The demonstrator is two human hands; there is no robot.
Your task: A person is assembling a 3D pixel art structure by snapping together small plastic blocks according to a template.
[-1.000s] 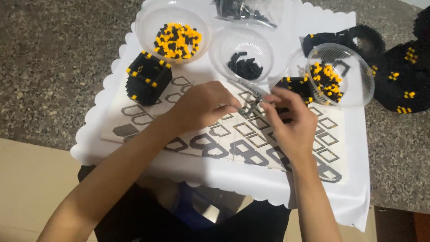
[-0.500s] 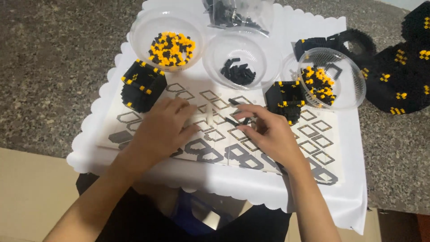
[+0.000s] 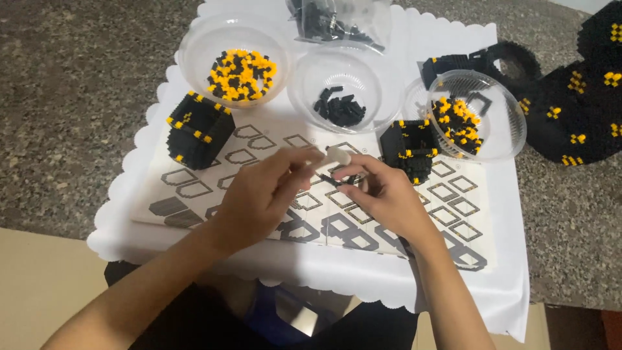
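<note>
My left hand and my right hand meet over a printed sheet of block diagrams on a white scalloped tray. The left fingers pinch a small white tool. The right fingers pinch a small black piece just below the tool's tip. A black-and-yellow block cube stands to the left of my hands. An open-topped block box stands just right of them.
At the tray's back stand three clear bowls: one of mixed yellow and black pieces, one of black pieces, a tilted one. A bag of black pieces lies behind. Larger black block builds sit on the stone counter at right.
Both hands have drawn closer together at the sheet's middle. The left hand, earlier flat on the sheet, now pinches the white tool against the piece in the right fingers.
</note>
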